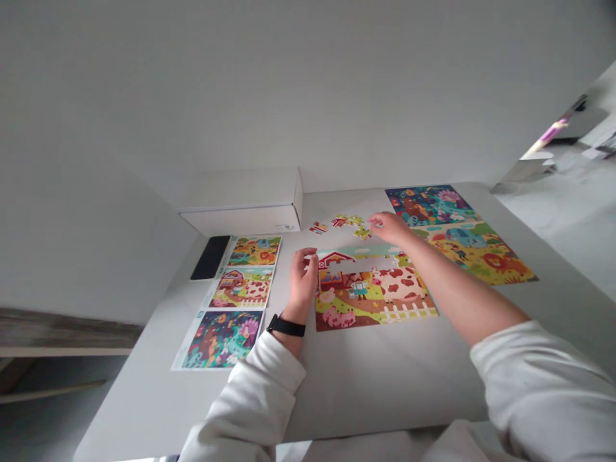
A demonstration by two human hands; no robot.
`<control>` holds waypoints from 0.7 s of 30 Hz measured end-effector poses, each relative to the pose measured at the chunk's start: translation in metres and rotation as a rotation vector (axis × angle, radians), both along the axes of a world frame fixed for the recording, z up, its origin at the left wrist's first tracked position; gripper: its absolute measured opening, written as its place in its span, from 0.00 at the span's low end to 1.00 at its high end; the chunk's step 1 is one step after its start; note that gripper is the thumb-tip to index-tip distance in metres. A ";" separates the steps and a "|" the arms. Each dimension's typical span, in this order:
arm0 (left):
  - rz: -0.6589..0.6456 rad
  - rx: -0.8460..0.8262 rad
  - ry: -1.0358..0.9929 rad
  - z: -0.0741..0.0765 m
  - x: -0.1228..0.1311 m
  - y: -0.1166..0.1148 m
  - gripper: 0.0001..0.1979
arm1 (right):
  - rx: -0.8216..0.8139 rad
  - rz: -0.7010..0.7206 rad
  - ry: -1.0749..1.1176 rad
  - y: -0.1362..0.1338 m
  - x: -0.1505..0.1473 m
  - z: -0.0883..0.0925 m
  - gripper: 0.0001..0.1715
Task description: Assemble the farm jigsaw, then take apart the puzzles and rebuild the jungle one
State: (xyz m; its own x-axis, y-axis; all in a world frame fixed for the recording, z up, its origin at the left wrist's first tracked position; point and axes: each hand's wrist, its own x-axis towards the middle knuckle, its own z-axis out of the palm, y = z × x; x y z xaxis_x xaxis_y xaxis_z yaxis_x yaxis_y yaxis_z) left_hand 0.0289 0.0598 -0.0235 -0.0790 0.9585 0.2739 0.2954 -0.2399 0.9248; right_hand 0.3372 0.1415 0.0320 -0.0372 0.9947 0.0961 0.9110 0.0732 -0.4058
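A farm jigsaw puzzle point(373, 295) with a red barn and a spotted cow lies in the middle of the white table point(385, 372), with a gap in its upper part. My left hand point(303, 276) rests at the puzzle's left edge, fingers curled against it, a black watch on the wrist. My right hand point(389, 226) reaches past the puzzle's top to the loose pieces point(344, 223), fingers pinched near a yellow-green piece point(362, 233). Whether it grips that piece is unclear.
Two finished puzzles point(457, 234) lie at the right. A sheet with three reference pictures point(233, 301) lies at the left, beside a black phone point(210, 256). A white box point(245, 202) stands at the back against the wall.
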 end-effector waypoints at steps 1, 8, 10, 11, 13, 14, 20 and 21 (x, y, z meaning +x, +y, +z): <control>0.002 -0.008 -0.009 0.001 0.000 0.000 0.12 | -0.016 0.037 -0.028 0.018 -0.008 0.002 0.18; 0.025 -0.003 -0.025 0.004 -0.001 0.000 0.10 | -0.066 0.223 -0.283 0.090 -0.055 -0.002 0.26; 0.020 0.006 -0.018 0.005 0.000 0.000 0.10 | -0.089 0.256 -0.352 0.099 -0.062 -0.004 0.28; 0.016 0.008 -0.019 0.006 0.000 -0.001 0.10 | -0.108 0.267 -0.377 0.102 -0.065 -0.005 0.29; 0.013 0.007 -0.026 0.007 0.002 -0.001 0.09 | -0.150 0.289 -0.403 0.109 -0.069 -0.004 0.30; 0.012 0.005 -0.029 0.008 0.002 -0.002 0.09 | -0.173 0.298 -0.407 0.112 -0.070 -0.002 0.30; -0.011 -0.009 -0.068 0.010 0.004 -0.003 0.09 | -0.287 0.324 -0.371 0.130 -0.065 0.007 0.31; -0.013 -0.011 -0.075 0.010 0.004 -0.003 0.09 | -0.291 0.330 -0.350 0.131 -0.063 0.008 0.30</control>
State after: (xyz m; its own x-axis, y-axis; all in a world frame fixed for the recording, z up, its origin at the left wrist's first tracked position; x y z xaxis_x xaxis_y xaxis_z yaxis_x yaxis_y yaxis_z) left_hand 0.0331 0.0568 -0.0134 -0.0869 0.9625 0.2570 0.2218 -0.2328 0.9469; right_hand 0.2737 0.2725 0.0397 -0.3314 0.9085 -0.2546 0.9427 0.3075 -0.1295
